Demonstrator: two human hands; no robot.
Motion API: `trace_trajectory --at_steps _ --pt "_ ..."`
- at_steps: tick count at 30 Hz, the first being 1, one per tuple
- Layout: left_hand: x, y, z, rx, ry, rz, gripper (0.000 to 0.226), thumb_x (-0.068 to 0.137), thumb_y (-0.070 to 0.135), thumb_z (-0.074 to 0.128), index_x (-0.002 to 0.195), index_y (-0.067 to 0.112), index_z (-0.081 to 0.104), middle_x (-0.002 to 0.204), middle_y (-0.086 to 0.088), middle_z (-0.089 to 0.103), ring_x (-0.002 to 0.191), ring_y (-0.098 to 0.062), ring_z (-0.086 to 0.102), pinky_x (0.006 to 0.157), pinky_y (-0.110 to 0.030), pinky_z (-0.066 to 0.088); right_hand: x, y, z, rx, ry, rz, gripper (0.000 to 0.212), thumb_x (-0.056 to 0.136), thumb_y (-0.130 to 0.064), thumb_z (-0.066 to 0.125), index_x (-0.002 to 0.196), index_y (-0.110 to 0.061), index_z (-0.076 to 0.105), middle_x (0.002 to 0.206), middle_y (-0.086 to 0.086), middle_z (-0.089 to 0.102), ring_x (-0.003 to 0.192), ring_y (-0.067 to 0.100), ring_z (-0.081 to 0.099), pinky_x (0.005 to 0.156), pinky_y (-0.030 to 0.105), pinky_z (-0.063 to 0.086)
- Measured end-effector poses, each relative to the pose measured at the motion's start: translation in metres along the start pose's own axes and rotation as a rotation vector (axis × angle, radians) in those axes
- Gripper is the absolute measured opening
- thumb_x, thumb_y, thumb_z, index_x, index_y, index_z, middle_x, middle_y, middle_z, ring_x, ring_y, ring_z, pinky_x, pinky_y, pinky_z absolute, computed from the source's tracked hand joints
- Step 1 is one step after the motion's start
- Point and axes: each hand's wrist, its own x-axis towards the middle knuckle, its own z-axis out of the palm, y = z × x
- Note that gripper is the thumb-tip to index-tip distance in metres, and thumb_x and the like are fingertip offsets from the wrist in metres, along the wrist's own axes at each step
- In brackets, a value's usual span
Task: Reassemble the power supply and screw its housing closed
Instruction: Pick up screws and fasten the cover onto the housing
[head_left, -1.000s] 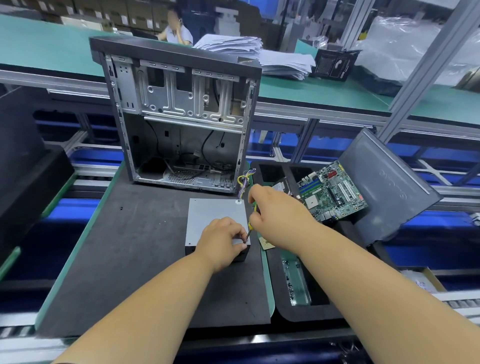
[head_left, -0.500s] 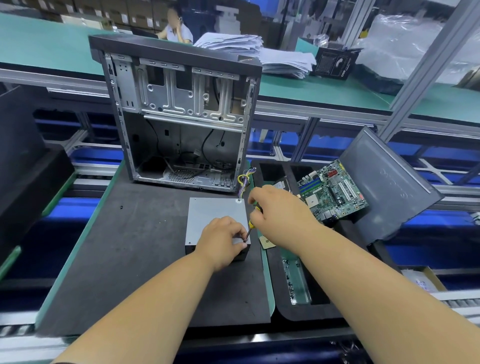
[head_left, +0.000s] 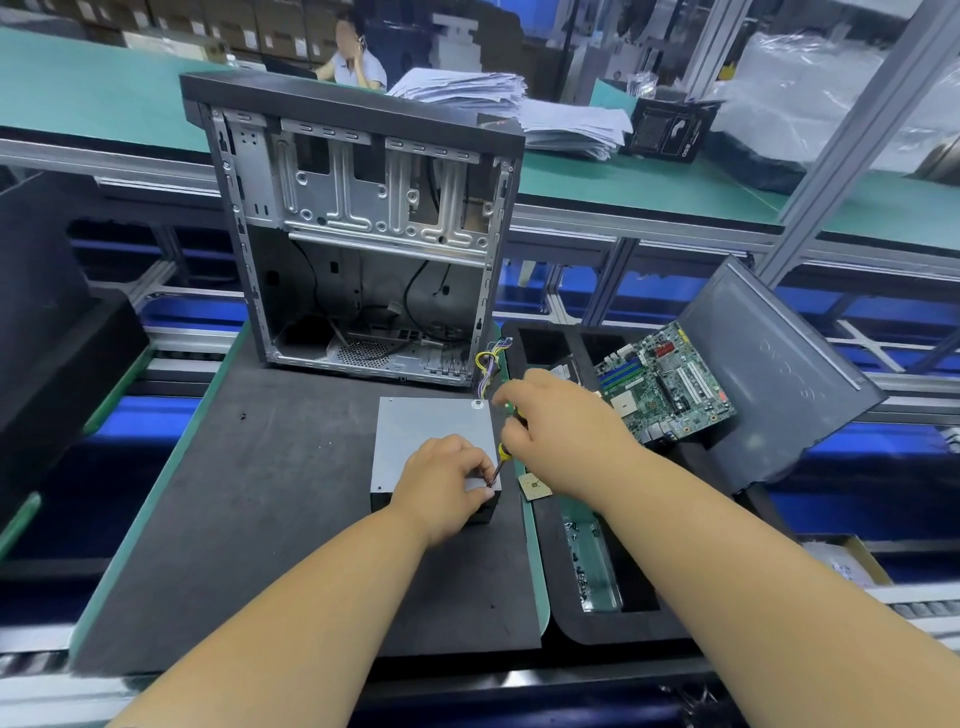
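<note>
Two hands drive a screw into the near right corner of the power supply (head_left: 434, 441).

The left hand (head_left: 447, 486) curls over the housing's 5 o'clock corner, fingertips pinched at the screwdriver (head_left: 501, 457) tip. The right hand (head_left: 563, 428) wraps the handle, shaft slanting down toward 7 o'clock. Against half a second ago, both hands keep their places with barely any shift. The grey box lies on the dark mat (head_left: 249, 499), at 6 o'clock from the open computer case (head_left: 358, 228). The screw itself is hidden under the fingers.

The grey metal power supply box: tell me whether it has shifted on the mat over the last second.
No. The grey metal power supply box sits in the same spot below the open computer case.
</note>
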Motion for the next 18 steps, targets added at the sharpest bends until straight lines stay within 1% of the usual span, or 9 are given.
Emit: trace_trajectory --at_steps 3,5,7,9,11,13,14,16,18 --pt "0.0 0.0004 -0.0006 -0.001 -0.002 0.0 0.02 0.085 0.033 0.07 0.081 0.042 0.053 0.099 0.017 0.049 0.099 -0.01 0.036 0.09 -0.026 0.032 -0.0002 -0.0007 0.0003 -0.038 0.029 -0.022 0.031 0.099 -0.037 0.044 0.13 -0.031 0.049 0.095 -0.005 0.059 0.085 0.023 0.056 0.065 0.032 0.045" --pt "-0.0005 0.001 -0.001 -0.01 -0.002 0.002 0.02 0.085 0.033 0.07 0.081 0.042 0.053 0.098 0.017 0.049 0.099 -0.01 0.036 0.092 -0.027 0.034 -0.0006 0.0005 0.0005 -0.091 0.015 0.008 0.028 0.101 -0.046 0.04 0.122 -0.031 0.051 0.087 -0.007 0.063 0.082 0.023 0.058 0.066 0.032 0.048" --pt "-0.0009 0.0012 -0.0012 -0.012 -0.002 0.006 0.02 0.085 0.032 0.07 0.082 0.043 0.053 0.099 0.017 0.05 0.099 -0.01 0.037 0.094 -0.028 0.034 -0.0013 0.0007 0.0009 -0.117 -0.019 0.04 0.03 0.102 -0.05 0.036 0.11 -0.028 0.054 0.089 -0.006 0.068 0.083 0.023 0.059 0.066 0.032 0.048" --pt "-0.0011 0.0012 -0.0012 -0.011 -0.004 0.005 0.02 0.086 0.031 0.069 0.082 0.043 0.054 0.1 0.017 0.05 0.1 -0.01 0.036 0.095 -0.028 0.033 -0.0023 -0.0004 0.0015 -0.092 -0.024 0.049 0.028 0.102 -0.044 0.034 0.108 -0.025 0.053 0.095 -0.005 0.067 0.085 0.024 0.058 0.065 0.033 0.044" --pt "-0.0007 0.0011 -0.0009 -0.003 -0.003 0.002 0.02 0.086 0.031 0.069 0.082 0.043 0.053 0.1 0.017 0.049 0.099 -0.01 0.036 0.095 -0.027 0.033 -0.0027 -0.0019 0.001 -0.044 -0.037 0.042 0.026 0.099 -0.032 0.037 0.118 -0.022 0.052 0.106 0.0 0.063 0.093 0.026 0.057 0.069 0.035 0.045" --pt "-0.0004 0.0012 -0.0006 0.002 -0.001 -0.001 0.02 0.085 0.032 0.07 0.081 0.042 0.053 0.099 0.017 0.048 0.099 -0.01 0.036 0.093 -0.027 0.033 -0.0015 -0.0027 0.0007 -0.031 -0.057 0.007 0.031 0.097 -0.024 0.04 0.126 -0.019 0.049 0.113 0.004 0.059 0.096 0.027 0.054 0.07 0.036 0.045" --pt "-0.0006 0.0012 -0.0006 0.001 0.0 -0.003 0.02 0.085 0.032 0.07 0.081 0.042 0.053 0.098 0.017 0.048 0.099 -0.01 0.036 0.093 -0.027 0.033 -0.001 -0.0031 0.0005 -0.018 -0.057 -0.006 0.032 0.098 -0.024 0.04 0.129 -0.019 0.046 0.112 0.004 0.058 0.093 0.027 0.053 0.067 0.035 0.042" --pt "-0.0007 0.0012 -0.0007 0.001 -0.002 -0.004 0.02 0.085 0.032 0.07 0.081 0.042 0.053 0.097 0.018 0.047 0.099 -0.01 0.036 0.092 -0.027 0.033 -0.0009 -0.0036 0.0014 -0.003 -0.042 -0.024 0.032 0.101 -0.029 0.041 0.133 -0.022 0.04 0.1 0.001 0.059 0.082 0.026 0.051 0.062 0.035 0.038" --pt "-0.001 0.0012 -0.001 -0.006 -0.005 -0.003 0.02 0.085 0.032 0.07 0.082 0.042 0.053 0.097 0.018 0.047 0.098 -0.01 0.036 0.092 -0.027 0.032 -0.0017 -0.0027 0.0025 -0.042 -0.033 -0.011 0.029 0.103 -0.039 0.04 0.128 -0.025 0.041 0.086 -0.002 0.061 0.075 0.027 0.054 0.059 0.034 0.042"
